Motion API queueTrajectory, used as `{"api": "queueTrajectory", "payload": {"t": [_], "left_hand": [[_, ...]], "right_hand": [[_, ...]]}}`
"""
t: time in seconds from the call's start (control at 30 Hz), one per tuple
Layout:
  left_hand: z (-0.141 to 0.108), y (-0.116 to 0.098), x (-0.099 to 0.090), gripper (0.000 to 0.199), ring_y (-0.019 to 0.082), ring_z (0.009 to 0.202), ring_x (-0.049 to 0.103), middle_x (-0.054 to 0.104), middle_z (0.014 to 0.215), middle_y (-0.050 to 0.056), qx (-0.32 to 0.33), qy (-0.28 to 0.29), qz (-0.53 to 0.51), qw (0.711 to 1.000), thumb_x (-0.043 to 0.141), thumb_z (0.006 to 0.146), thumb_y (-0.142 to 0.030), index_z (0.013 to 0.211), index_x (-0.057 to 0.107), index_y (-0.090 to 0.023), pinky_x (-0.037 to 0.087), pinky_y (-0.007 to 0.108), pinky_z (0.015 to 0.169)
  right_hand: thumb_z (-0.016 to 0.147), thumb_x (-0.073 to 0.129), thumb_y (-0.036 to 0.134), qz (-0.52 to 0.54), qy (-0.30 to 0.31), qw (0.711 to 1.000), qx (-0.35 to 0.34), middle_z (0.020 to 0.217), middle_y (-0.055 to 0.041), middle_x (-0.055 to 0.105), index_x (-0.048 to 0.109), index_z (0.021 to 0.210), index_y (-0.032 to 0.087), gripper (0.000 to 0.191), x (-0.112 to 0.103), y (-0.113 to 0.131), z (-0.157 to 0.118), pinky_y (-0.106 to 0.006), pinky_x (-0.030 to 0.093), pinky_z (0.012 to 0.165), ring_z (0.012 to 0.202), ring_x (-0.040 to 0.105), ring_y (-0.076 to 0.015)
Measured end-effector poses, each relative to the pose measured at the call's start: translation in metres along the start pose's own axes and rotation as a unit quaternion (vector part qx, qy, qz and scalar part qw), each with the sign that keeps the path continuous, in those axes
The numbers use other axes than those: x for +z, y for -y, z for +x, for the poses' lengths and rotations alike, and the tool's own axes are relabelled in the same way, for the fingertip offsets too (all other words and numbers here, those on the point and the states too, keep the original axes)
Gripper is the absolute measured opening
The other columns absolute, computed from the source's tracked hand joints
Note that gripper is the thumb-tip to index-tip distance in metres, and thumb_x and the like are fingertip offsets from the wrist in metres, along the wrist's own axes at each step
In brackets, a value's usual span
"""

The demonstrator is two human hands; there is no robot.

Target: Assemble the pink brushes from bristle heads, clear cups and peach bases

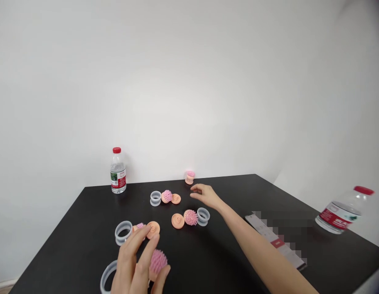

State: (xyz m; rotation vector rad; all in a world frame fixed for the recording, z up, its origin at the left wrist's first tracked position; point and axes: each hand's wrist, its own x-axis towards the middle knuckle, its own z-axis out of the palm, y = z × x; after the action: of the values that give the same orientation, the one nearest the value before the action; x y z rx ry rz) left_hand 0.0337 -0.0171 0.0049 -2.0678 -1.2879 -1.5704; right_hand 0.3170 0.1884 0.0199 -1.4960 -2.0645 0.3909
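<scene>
Head view, right hand (pixel 207 197) outstretched, fingers parted

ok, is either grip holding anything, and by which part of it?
Right grip: nothing, thumb and fingers apart over the table. Left grip: can't tell; it overlaps the nearest pink-bristled piece, and any contact is hidden.

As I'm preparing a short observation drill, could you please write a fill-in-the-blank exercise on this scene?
The hand reaching farther across the tabletop is the ____ one. The bristled piece nearest it lies between a flat peach disc and a translucent ____. The caps on both water bottles are ____.

Missing words: right; ring; red.
</scene>
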Motion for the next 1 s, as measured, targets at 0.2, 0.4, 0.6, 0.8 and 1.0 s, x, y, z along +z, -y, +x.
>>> {"api": "queueTrajectory", "payload": {"t": [0.2, 0.4, 0.6, 0.8, 1.0], "left_hand": [[-0.001, 0.003, -0.001, 0.054, 0.031, 0.125, 0.052, 0.049, 0.136, 0.014, -0.017, 0.045, 0.004, 0.999, 0.052, 0.097, -0.023, 0.147, 0.036, -0.030, 0.053, 0.047, 0.098], [-0.003, 0.011, 0.000, 0.044, 0.032, 0.121, 0.055, 0.051, 0.137, 0.015, -0.029, 0.059, 0.024, 0.998, 0.053, 0.096, -0.028, 0.140, 0.046, -0.026, 0.055, 0.048, 0.095], [-0.001, 0.015, -0.002, 0.038, 0.031, 0.119, 0.060, 0.057, 0.133, 0.014, -0.058, 0.089, -0.016, 0.994, 0.055, 0.094, -0.026, 0.131, 0.054, -0.026, 0.059, 0.045, 0.089], [0.004, 0.014, -0.003, 0.037, 0.028, 0.107, 0.070, 0.071, 0.118, 0.009, -0.015, 0.163, -0.115, 0.980, 0.068, 0.087, -0.031, 0.123, 0.063, -0.028, 0.062, 0.037, 0.085], [0.005, 0.015, -0.001, 0.022, 0.028, 0.115, 0.066, 0.070, 0.119, 0.009, -0.114, 0.140, -0.173, 0.968, 0.065, 0.088, -0.030, 0.109, 0.071, -0.029, 0.059, 0.040, 0.092]], "right_hand": [[0.070, 0.086, 0.030, -0.078, 0.113, 0.982, -0.133, 0.117, -0.0084, 0.070, 0.070, 0.117, 0.022, 0.050, 0.007, 0.048, -0.053, -0.041, 0.045, 0.104, 0.115, 0.061, -0.0279], [0.066, 0.090, 0.021, -0.143, 0.146, 0.964, -0.172, 0.103, -0.0109, 0.073, 0.071, 0.106, 0.018, 0.044, 0.043, 0.072, -0.048, -0.059, 0.023, 0.117, 0.117, 0.059, -0.0336], [0.076, 0.082, 0.028, -0.104, 0.124, 0.968, -0.189, 0.115, -0.0099, 0.071, 0.068, 0.112, 0.020, 0.040, 0.038, 0.093, -0.064, -0.049, 0.033, 0.114, 0.122, 0.057, -0.0295], [0.063, 0.092, 0.034, 0.166, 0.114, 0.971, -0.128, 0.101, -0.0001, 0.072, 0.061, 0.122, 0.026, 0.067, 0.025, 0.137, -0.116, -0.038, 0.047, 0.096, 0.106, 0.064, -0.0243], [0.074, 0.085, 0.039, 0.129, 0.034, 0.983, -0.130, 0.112, -0.0051, 0.071, 0.061, 0.124, 0.026, 0.057, 0.025, 0.118, -0.109, -0.044, 0.047, 0.100, 0.112, 0.061, -0.0264]]}}
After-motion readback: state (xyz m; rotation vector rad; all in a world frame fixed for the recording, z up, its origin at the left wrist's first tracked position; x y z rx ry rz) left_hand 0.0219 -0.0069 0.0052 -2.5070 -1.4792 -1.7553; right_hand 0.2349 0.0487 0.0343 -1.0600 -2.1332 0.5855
